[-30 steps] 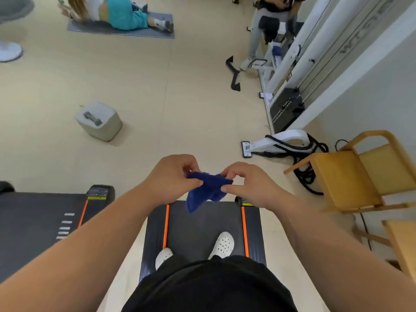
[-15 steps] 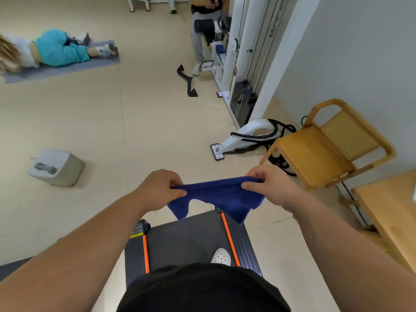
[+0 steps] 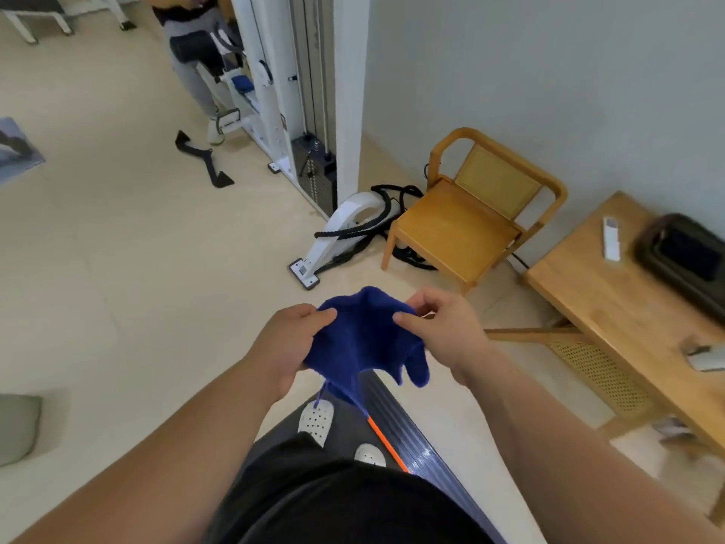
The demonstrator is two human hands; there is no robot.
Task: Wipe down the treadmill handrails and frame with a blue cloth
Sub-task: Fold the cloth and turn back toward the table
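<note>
Blue cloth (image 3: 365, 341), apparently one, between two hands (image 3: 288, 347) (image 3: 447, 333)

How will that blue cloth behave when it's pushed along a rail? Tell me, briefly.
Probably floppy: the blue cloth sags and folds between the left hand and right hand, corners dangling. Likely light, since finger grips carry it. Its fuzzy surface suggests it would grip rather than slip, though it may bunch unless folded.
</note>
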